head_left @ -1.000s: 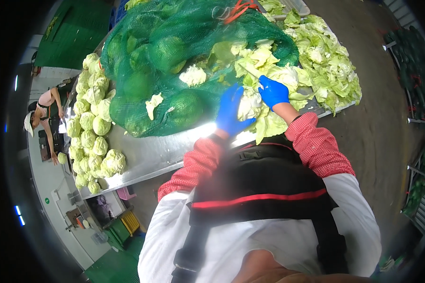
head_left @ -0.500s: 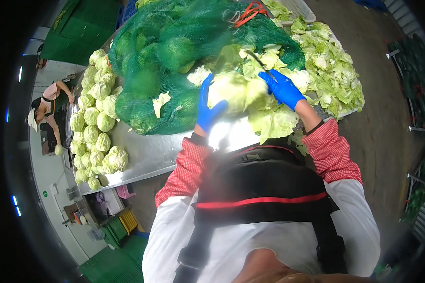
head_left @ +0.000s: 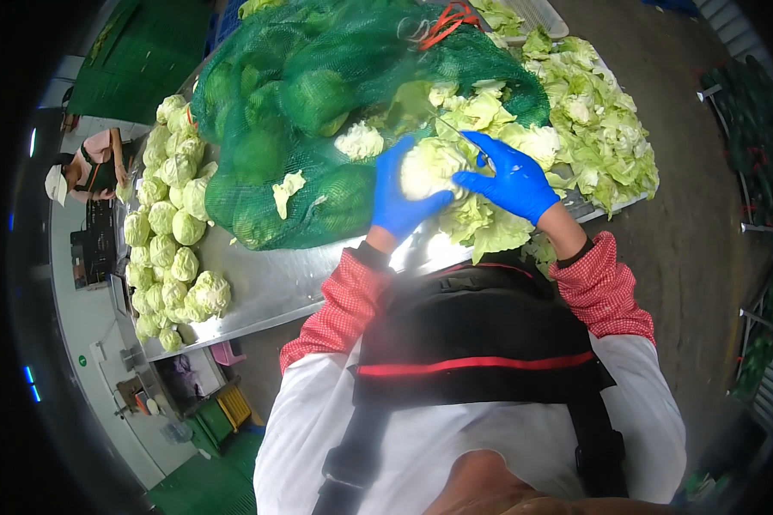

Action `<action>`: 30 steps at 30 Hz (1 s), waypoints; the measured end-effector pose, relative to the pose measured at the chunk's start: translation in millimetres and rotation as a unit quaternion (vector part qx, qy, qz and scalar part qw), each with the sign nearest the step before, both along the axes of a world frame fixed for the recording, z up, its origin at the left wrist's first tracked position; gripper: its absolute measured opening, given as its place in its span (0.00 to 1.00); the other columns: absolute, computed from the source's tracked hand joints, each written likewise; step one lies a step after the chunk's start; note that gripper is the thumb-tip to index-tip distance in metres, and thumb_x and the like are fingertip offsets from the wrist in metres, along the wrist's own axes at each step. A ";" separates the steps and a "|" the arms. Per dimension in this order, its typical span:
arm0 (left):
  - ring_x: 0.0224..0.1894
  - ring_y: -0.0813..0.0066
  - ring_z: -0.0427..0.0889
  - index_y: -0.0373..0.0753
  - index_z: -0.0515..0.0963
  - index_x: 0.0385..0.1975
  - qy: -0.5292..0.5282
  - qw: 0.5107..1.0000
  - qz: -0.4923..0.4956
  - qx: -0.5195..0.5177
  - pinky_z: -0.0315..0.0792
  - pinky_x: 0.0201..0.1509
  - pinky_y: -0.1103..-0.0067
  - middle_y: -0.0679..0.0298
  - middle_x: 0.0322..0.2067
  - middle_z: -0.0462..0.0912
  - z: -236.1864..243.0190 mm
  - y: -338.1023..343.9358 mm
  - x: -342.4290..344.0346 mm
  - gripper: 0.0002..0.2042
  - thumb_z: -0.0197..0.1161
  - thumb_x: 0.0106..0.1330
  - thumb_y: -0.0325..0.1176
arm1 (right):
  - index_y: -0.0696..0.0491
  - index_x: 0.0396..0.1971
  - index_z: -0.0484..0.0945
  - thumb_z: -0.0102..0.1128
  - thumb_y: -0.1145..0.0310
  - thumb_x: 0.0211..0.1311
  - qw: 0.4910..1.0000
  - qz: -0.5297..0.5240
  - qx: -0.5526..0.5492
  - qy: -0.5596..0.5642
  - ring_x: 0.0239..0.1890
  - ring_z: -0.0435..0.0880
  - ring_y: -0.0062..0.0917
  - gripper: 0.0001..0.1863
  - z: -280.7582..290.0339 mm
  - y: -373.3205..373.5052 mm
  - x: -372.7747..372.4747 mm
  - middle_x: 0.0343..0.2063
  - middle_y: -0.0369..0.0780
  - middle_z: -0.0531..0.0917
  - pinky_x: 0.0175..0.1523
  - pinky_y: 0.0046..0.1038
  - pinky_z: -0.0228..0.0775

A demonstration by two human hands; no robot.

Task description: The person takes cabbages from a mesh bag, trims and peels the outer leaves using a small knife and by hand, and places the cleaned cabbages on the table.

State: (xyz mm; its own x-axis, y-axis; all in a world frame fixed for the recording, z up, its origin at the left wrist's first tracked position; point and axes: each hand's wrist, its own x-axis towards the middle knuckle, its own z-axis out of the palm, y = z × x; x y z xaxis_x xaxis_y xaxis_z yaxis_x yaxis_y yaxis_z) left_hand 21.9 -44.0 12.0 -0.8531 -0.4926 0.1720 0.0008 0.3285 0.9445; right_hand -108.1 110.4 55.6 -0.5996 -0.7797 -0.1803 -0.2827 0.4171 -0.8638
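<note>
A pale green lettuce head (head_left: 429,168) sits between my two gloved hands over the metal table. My left hand (head_left: 400,190), in a blue glove, cups its left side with the thumb laid across the near side. At the right of the head, my right hand (head_left: 512,178) grips a knife (head_left: 449,127); the thin blade points up and left, and the handle is hidden in the fingers. That hand's thumb touches the lettuce. Loose outer leaves (head_left: 500,230) lie under and beside the head. Just left of my left hand, a whitish lettuce piece (head_left: 359,142) rests on the green net sack.
A green net sack (head_left: 266,154) full of lettuce heads covers the table's middle. Trimmed heads (head_left: 178,169) stand in rows at left, on the metal table (head_left: 266,296). Leaves (head_left: 597,129) heap at right near a white crate (head_left: 541,19). Another person (head_left: 90,167) works far left.
The lettuce head has turned and sits closer between my hands. My left hand has shifted right around it, and my right thumb has come onto it. The knife blade has tilted further left.
</note>
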 end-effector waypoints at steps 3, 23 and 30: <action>0.54 0.62 0.65 0.36 0.61 0.55 -0.044 0.982 -0.019 -0.184 0.61 0.59 0.70 0.55 0.50 0.64 14.5 3.5 -5.7 0.41 0.75 0.37 0.38 | 0.43 0.52 0.70 0.59 0.46 0.47 0.955 -0.022 0.011 0.295 0.42 0.78 0.39 0.31 -1.7 -6.2 5.1 0.41 0.46 0.78 0.46 0.33 0.70; 0.58 0.65 0.62 0.36 0.55 0.59 0.045 0.993 -0.062 0.088 0.58 0.62 0.71 0.58 0.55 0.62 -10.4 -13.5 5.5 0.44 0.72 0.41 0.42 | 0.54 0.56 0.64 0.61 0.45 0.46 0.996 -0.021 -0.022 -0.085 0.43 0.76 0.33 0.40 -7.9 3.1 -4.9 0.44 0.48 0.76 0.47 0.29 0.68; 0.57 0.64 0.64 0.38 0.56 0.59 0.025 0.996 -0.037 0.071 0.60 0.61 0.71 0.58 0.54 0.64 -24.4 -6.9 9.1 0.39 0.68 0.45 0.34 | 0.52 0.48 0.69 0.57 0.51 0.47 0.995 -0.089 0.025 0.024 0.39 0.79 0.40 0.29 -16.1 8.7 -3.4 0.36 0.49 0.79 0.44 0.34 0.70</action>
